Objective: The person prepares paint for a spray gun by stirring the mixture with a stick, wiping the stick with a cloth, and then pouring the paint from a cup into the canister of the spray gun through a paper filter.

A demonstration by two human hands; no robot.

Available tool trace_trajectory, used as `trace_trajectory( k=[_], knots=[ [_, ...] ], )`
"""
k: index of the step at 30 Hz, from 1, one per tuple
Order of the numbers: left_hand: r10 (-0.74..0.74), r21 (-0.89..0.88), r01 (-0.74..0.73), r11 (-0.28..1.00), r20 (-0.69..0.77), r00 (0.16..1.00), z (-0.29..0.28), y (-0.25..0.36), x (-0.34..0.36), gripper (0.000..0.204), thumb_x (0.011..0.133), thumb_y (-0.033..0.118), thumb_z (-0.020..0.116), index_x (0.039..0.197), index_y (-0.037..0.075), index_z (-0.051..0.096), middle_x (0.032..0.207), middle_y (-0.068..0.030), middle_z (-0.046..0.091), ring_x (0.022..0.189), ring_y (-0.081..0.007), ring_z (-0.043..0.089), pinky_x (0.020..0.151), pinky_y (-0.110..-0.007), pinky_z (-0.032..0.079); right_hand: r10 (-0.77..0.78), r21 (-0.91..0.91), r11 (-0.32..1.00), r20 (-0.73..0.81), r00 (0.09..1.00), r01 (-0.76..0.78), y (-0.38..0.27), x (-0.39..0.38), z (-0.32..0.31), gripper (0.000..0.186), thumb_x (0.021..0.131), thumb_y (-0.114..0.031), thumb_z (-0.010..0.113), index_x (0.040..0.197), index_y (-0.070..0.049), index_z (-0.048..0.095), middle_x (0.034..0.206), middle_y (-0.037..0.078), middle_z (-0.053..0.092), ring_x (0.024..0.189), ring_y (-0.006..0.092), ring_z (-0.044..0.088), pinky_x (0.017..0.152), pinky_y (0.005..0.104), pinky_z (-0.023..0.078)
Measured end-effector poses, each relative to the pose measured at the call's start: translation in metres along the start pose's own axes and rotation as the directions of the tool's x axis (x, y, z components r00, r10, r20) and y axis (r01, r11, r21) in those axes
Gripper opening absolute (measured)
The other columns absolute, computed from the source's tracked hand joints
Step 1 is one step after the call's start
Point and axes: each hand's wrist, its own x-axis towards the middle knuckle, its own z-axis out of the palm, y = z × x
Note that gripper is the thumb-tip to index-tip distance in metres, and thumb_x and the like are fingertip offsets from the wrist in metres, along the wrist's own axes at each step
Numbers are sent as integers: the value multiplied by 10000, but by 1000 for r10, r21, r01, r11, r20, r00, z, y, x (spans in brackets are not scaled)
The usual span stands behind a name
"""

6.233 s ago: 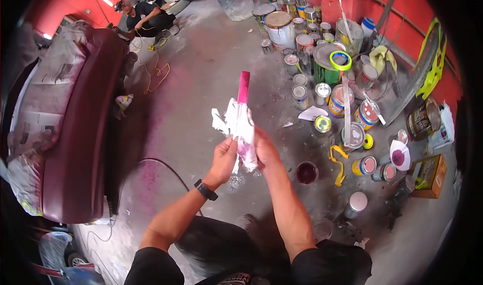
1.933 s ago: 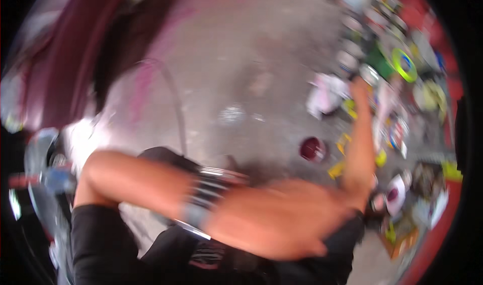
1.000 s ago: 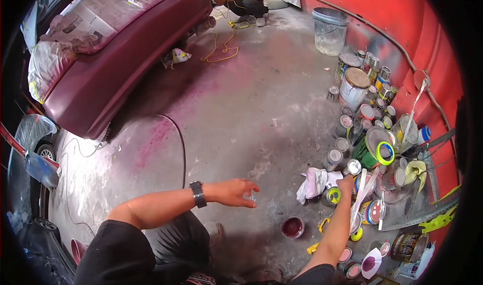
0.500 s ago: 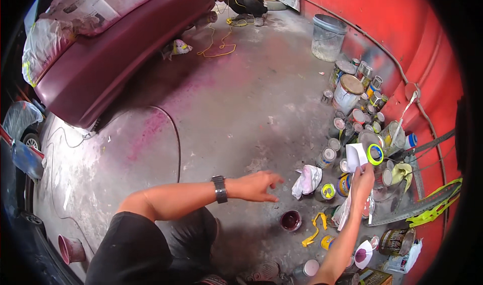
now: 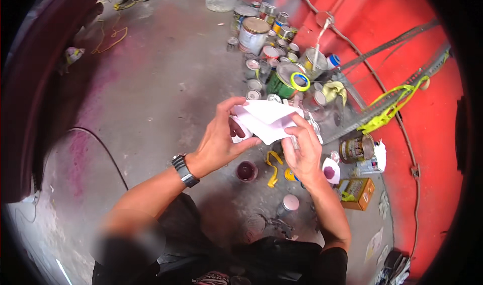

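A folded white sheet of paper (image 5: 269,116) spans both my hands above the floor. My left hand (image 5: 219,136) pinches its left side, with the index finger at the upper edge and the thumb below. The right hand (image 5: 303,146) has its fingers closed on the paper's right edge. Between the forearms, a small cup of dark red liquid (image 5: 246,171) stands on the floor. Just beyond the paper, a green can (image 5: 280,87) has a bright yellow-green tape roll (image 5: 300,82) at its lid. A crumpled yellow strip (image 5: 273,168) lies beside the cup.
Several paint cans, including a large white one (image 5: 253,41), crowd along the red wall (image 5: 377,104). At right are a purple-stained white piece (image 5: 330,171), a dark can (image 5: 356,149) and an orange-brown box (image 5: 357,193). A dark hose (image 5: 108,151) lies left; a maroon car panel (image 5: 45,84) stands beyond.
My right hand has brought the white paper from among the cans to in front of me. My left hand has moved up and taken hold of it. The view has swung right.
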Motion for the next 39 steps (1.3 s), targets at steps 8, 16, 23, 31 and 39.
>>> trace_trajectory(
  k=[8, 16, 23, 31, 39],
  knots=[
    [63, 4, -63, 998, 43, 997, -11, 15, -9, 768, 817, 76, 805, 1452, 144, 378, 1255, -139, 559, 815, -209, 676, 659, -334, 572, 50, 41, 998, 145, 988, -56, -33, -3, -4, 176, 809, 40, 676, 902, 5, 530, 1469, 282, 480, 1170, 411, 636, 903, 393, 552],
    [12, 144, -21, 989, 62, 998, -19, -15, -12, 189, 890, 114, 751, 1032, -3, 710, 855, -119, 699, 716, -129, 631, 645, -301, 515, -6, 231, 971, 275, 962, -60, -27, -17, -10, 515, 815, -86, 785, 1287, -8, 594, 1528, 224, 435, 1347, 385, 510, 1064, 408, 464],
    [-499, 31, 498, 867, 57, 865, -33, -49, -14, 268, 912, 247, 747, 1009, -3, 732, 811, -40, 700, 684, -79, 632, 594, -267, 499, 517, -122, 848, 402, 756, -516, 43, -134, -58, 573, 871, -245, 764, 1339, 5, 546, 1190, 223, 653, 1085, 379, 653, 904, 429, 537],
    [-526, -98, 545, 833, 168, 834, -24, -52, -19, 293, 949, 345, 719, 985, 54, 704, 808, 17, 670, 692, -46, 587, 630, -213, 469, 720, -529, 673, 629, 293, -517, 88, -286, -16, 825, 762, -609, 757, 1223, 50, 573, 1111, 309, 646, 1068, 455, 636, 907, 506, 522],
    [-482, 19, 485, 874, 156, 862, -20, -54, -18, 337, 946, 378, 717, 1030, 52, 712, 807, 13, 669, 711, -52, 582, 651, -222, 473, 549, -474, 794, 828, 112, -380, 119, -281, -10, 857, 669, -476, 844, 1255, 60, 521, 1188, 309, 601, 1123, 447, 608, 950, 495, 511]
  ],
)
